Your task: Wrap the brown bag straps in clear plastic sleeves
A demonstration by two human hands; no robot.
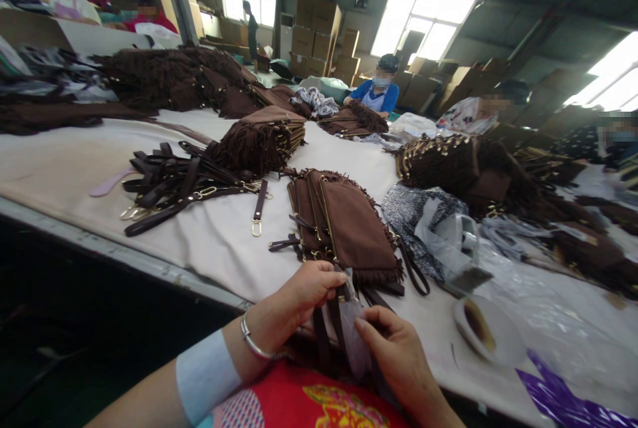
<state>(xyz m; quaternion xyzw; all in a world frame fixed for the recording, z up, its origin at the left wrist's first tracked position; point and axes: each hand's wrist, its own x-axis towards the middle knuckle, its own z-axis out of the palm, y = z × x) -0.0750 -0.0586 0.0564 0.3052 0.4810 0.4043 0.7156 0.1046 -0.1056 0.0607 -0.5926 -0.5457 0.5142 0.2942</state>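
Observation:
My left hand point(310, 290), with a silver bangle at the wrist, pinches a dark brown wrist strap point(339, 325) near its top end. My right hand point(399, 348) is closed, thumb against fingers, on a thin translucent plastic film point(355, 335) that lies along the strap. Just beyond both hands is a stack of brown zip pouches point(356, 222) with fringed edges and gold zips. More straps hang from the stack toward me. Further left lie a single strap point(260, 202) with a gold clasp and a tangled pile of straps point(174, 179).
A white roll point(508, 341), purple plastic point(568, 395) and crumpled clear plastic point(538, 302) lie at the right. Fringed pouch piles point(259, 139) stand across the table point(214, 268), whose front edge runs at the left. Several people, including one in blue point(389, 96), are beyond.

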